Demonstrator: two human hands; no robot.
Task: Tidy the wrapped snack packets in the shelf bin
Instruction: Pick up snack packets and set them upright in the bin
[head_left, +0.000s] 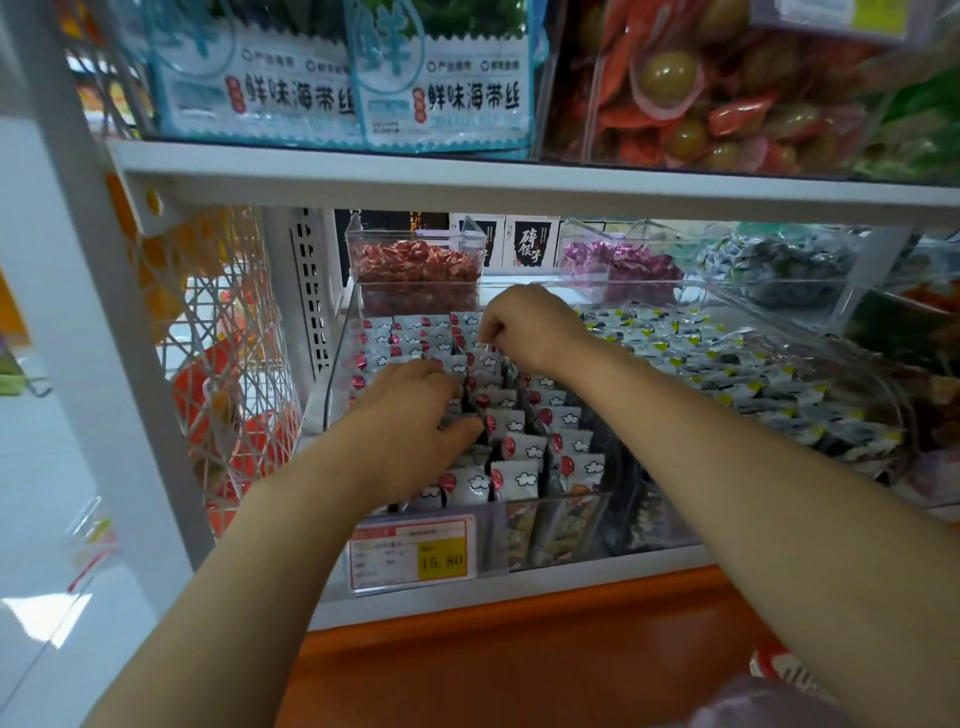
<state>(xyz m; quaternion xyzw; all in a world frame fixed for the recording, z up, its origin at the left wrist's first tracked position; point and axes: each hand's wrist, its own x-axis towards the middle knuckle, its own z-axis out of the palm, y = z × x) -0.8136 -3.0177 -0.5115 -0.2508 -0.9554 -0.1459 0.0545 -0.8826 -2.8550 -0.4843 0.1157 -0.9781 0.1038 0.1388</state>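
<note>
Inside shelf bin (582, 525), left hand (410, 415) and right hand (530, 327) pinching snack packets (519, 447)

A white metal shelf board (519, 182) ran across above, joined to a white upright post (109, 312). An orange band (519, 649) edged the shelf below. At left, a glossy pale floor (41, 519) reflected bright light.

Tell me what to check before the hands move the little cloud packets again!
1. Left hand grips snack packets: ok.
2. Right hand holding a packet: cannot tell, fingertips buried among packets.
3. Front rows upright: ok.
4. Middle rows neat: not ok, some lean.
5. Nothing spilled over the clear bin front: ok.
</note>
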